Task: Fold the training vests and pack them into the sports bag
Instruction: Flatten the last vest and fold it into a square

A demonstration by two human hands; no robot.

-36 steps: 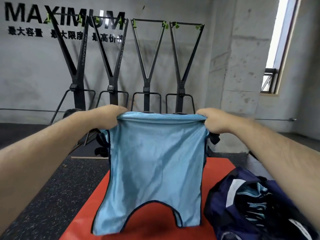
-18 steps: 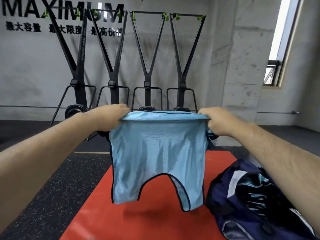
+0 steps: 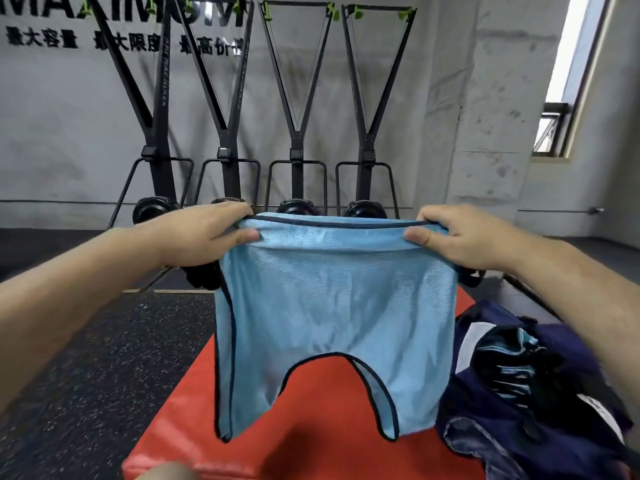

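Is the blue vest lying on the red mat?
No, the left hand and right hand hold the blue vest up by its top edge, so it hangs.

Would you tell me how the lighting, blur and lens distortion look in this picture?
Head view: the window is blown out white; the wide lens tilts the black frames outward; the blue vest shows its weave clearly; the sports bag at lower right is smeared.

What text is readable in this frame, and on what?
"MAXIMUM": wall lettering, tops cropped, partly behind the ski machines.
"最大容量": wall characters, blurred.
"最大限度": same row, partly hidden.
"最高价值": same row, blurred.
Print on ski machine post: too small.
White label on sports bag: unreadable.
No text on training vest.
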